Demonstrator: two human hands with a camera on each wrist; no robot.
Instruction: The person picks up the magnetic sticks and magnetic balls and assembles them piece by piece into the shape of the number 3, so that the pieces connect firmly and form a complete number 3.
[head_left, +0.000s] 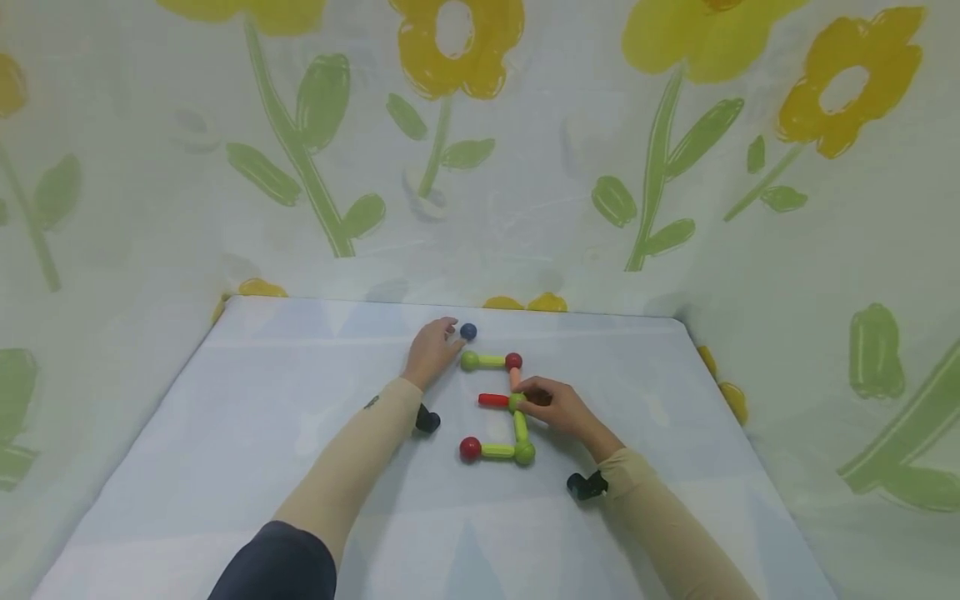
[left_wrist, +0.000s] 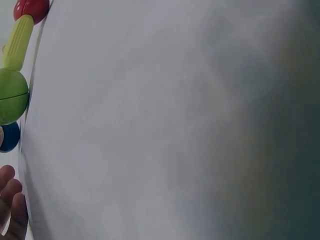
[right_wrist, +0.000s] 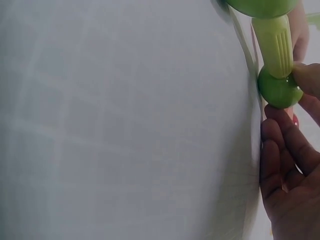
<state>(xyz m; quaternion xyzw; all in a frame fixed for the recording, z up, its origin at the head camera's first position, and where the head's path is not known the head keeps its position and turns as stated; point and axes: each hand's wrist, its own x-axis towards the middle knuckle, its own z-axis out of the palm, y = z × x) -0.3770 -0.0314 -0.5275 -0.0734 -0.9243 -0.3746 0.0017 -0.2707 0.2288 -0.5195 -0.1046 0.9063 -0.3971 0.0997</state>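
Note:
My left hand [head_left: 433,350] is just left of a dark blue ball [head_left: 468,332] near the table's far edge, thumb and fingers apart. In the left wrist view its fingers [left_wrist: 11,200] show in part, with the thumb tip at the blue ball [left_wrist: 11,137]. With my right hand [head_left: 557,407] I pinch the middle green ball [right_wrist: 278,91] of a joined figure of balls and rods. This ball links a red rod [head_left: 493,400], an orange rod [head_left: 514,379] and a yellow-green rod [head_left: 521,427]; my fingers partly cover it.
The figure's far arm runs from a red ball [head_left: 513,361] to a green ball [head_left: 469,360]. Its near arm joins a green ball [head_left: 524,452] to a red ball [head_left: 470,448]. A pale table [head_left: 262,467] stands before flower-patterned cloth [head_left: 525,225]. Dark cameras sit at both wrists.

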